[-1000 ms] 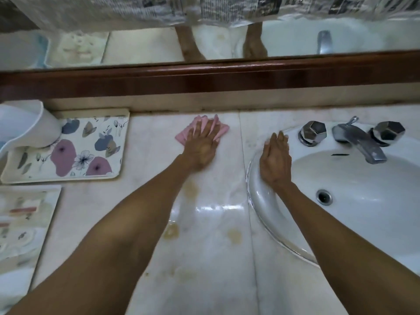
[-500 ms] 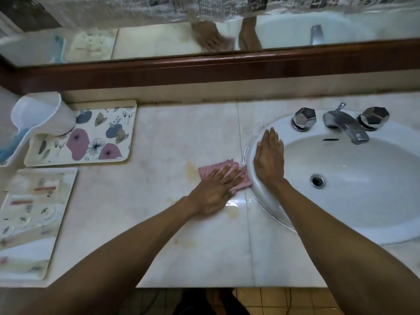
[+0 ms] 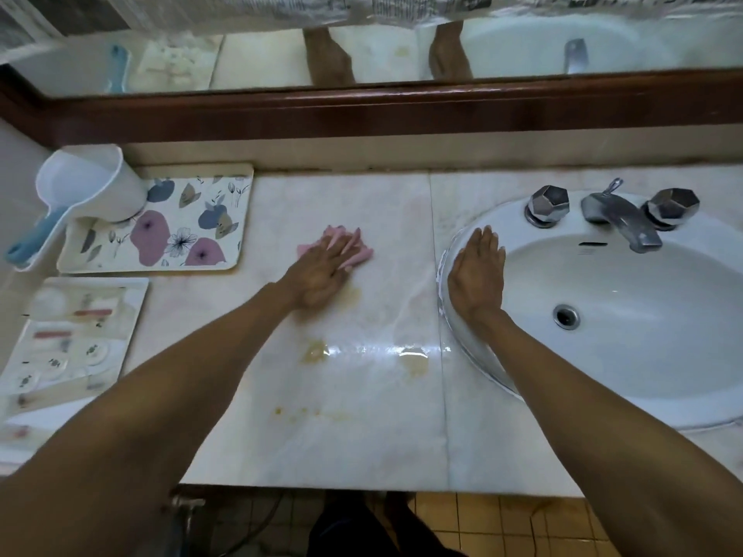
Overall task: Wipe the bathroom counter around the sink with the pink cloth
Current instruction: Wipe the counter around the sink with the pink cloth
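- Marble surface [image 3: 362,416] is showing yellow stains.
- Left hand [image 3: 321,271] is pressing the pink cloth [image 3: 364,253], fingers flat.
- Right hand [image 3: 476,275] is resting on the sink [image 3: 643,355] rim, fingers released.

Both forearms are bare from the lower edge of the view up to the wrists, with no sleeve. The left hand [image 3: 321,271] and the right hand [image 3: 476,275] wear no glove, and no ring, watch or bracelet shows. On the left hand's fingers [image 3: 341,247], the tips carry long, pointed, pale pink nails.
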Motion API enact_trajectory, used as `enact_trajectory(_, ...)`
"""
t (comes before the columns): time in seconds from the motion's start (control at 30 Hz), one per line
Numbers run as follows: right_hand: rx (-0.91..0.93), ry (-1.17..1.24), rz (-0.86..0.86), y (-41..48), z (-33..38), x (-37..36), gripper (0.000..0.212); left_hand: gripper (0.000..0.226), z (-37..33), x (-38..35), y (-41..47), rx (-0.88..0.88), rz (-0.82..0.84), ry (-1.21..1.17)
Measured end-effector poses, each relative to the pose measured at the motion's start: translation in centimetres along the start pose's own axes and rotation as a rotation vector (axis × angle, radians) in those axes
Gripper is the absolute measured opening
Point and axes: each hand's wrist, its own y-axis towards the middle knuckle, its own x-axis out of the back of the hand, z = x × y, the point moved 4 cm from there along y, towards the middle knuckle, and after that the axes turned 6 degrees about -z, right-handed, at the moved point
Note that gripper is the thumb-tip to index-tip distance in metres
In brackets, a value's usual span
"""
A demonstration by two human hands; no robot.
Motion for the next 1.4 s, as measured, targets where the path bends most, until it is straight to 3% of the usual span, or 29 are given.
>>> enact_trajectory(0.13,0.021,0.001,-0.025,-0.4,2.3,-0.5,0.058,0.063,-4.0,-3.4,-3.7,0.147,-0.083,-0.078)
enact_trajectory(0.23,0.147,-0.060,-0.055,-1.0,2.2,-1.2,0.052,0.060,-7.1,-5.4,-5.2,0.117,-0.099,-0.037)
enact_trajectory(0.37,0.139,-0.042,-0.079,-0.8,1.9,-1.1,0.049,0.056,-4.2,-4.4,-3.1,0.065,-0.123,0.016)
enact_trajectory(0.53,0.115,-0.032,-0.109,-0.6,2.0,-0.8,0.046,0.056,-2.8,-2.1,2.1,0.391,-0.153,-0.054)
enact_trajectory(0.6,0.112,-0.021,-0.122,-0.6,2.0,-0.8,0.045,0.055,-5.0,-3.7,1.6,0.348,-0.138,-0.060)
enact_trajectory(0.7,0.127,-0.015,-0.120,-0.7,2.1,-0.8,0.044,0.053,-8.2,-6.0,-1.8,0.117,-0.124,-0.019)
enact_trajectory(0.8,0.139,-0.020,-0.115,-0.8,2.0,-0.8,0.044,0.055,-7.3,-5.7,-3.3,-0.005,-0.115,0.005)
enact_trajectory(0.87,0.149,-0.023,-0.119,-0.8,2.0,-0.8,0.043,0.058,-4.5,-4.6,-2.3,0.027,-0.118,0.022)
enact_trajectory(0.97,0.158,-0.038,-0.131,-0.8,2.0,-0.7,0.045,0.070,-0.2,-2.2,0.7,0.254,-0.150,0.012)
enact_trajectory(1.07,0.155,-0.095,-0.109,-1.0,2.1,-1.0,0.048,0.063,-0.9,-2.5,2.5,0.422,-0.159,0.002)
enact_trajectory(1.13,0.155,-0.149,-0.060,-0.8,2.6,-1.4,0.051,0.061,-3.5,-3.3,2.0,0.383,-0.180,-0.033)
enact_trajectory(1.2,0.151,-0.183,0.004,-0.4,3.7,-1.5,0.053,0.060,-5.6,-4.2,-0.1,0.239,-0.188,-0.056)
enact_trajectory(1.3,0.183,-0.214,0.043,0.0,6.1,-1.9,0.048,0.057,-4.4,-4.8,-3.0,0.081,-0.147,-0.032)
enact_trajectory(1.4,0.269,-0.177,0.094,-0.2,8.7,-2.8,0.046,0.056,0.0,-2.8,-5.2,0.183,-0.197,-0.049)
